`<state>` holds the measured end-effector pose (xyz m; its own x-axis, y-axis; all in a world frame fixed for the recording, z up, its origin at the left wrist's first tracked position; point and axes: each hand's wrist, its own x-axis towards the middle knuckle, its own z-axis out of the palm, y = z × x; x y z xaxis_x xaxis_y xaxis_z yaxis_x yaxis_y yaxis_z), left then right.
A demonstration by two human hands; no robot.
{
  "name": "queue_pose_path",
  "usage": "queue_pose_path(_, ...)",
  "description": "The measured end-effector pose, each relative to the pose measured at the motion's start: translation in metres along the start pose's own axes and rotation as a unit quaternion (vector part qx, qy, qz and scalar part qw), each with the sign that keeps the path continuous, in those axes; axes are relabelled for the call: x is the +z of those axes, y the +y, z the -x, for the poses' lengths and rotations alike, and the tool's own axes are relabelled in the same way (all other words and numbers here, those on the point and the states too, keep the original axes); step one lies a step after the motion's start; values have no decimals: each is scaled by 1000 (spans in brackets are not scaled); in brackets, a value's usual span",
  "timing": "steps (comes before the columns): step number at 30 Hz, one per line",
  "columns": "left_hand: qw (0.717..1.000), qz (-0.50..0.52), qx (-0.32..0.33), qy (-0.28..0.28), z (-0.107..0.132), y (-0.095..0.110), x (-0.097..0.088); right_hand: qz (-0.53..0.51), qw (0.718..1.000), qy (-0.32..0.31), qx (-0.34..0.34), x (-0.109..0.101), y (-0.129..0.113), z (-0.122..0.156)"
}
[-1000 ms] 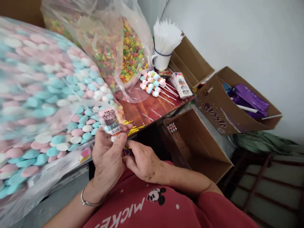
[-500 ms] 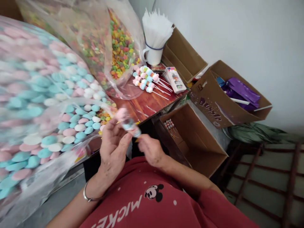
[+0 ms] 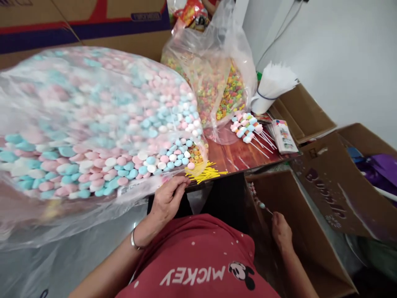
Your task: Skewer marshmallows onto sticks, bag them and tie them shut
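Note:
Low on the right, my right hand (image 3: pixel 281 231) grips the white stick of a marshmallow skewer (image 3: pixel 262 205) inside the open cardboard box (image 3: pixel 305 231). The skewer's far end merges with other candy in the box's corner. My left hand (image 3: pixel 167 200) is at the table's front edge, thumb and fingers pinched together. Its fingertips touch the left end of a pile of yellow twist ties (image 3: pixel 206 173); whether one is between them is hidden. Behind that hand lies a big clear bag of pink, blue and white marshmallows (image 3: pixel 124 165).
Finished marshmallow skewers (image 3: pixel 246 126) lie on the red-brown table (image 3: pixel 223 157) beside a stack of printed cards (image 3: pixel 283 136). Behind them stand a white mug (image 3: pixel 263 101) of white sticks and a bag of colourful ring candy (image 3: pixel 229 91). Another carton (image 3: pixel 328 182) holds purple packaging.
My hands have parted. The right one has carried the wrapped skewer right and down into the box, while the left has let go of it and moved to the twist ties. The view has swung left.

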<state>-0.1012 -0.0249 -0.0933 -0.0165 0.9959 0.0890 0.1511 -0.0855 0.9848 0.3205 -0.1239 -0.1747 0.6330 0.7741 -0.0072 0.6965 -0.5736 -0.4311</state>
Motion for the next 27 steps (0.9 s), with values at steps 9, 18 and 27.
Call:
queue_pose_path(9, 971, -54, 189, 134, 3, 39, -12, -92, 983, -3, -156, -2, -75, -18)
queue_pose_path(18, 960, -200, 187, 58, -17, 10, -3, -211, 781, -30, -587, -25, -277, 6)
queue_pose_path(27, 973, -157, 169, 29, -12, 5, -2, 105, 809, -184, -549, 21, -393, -6)
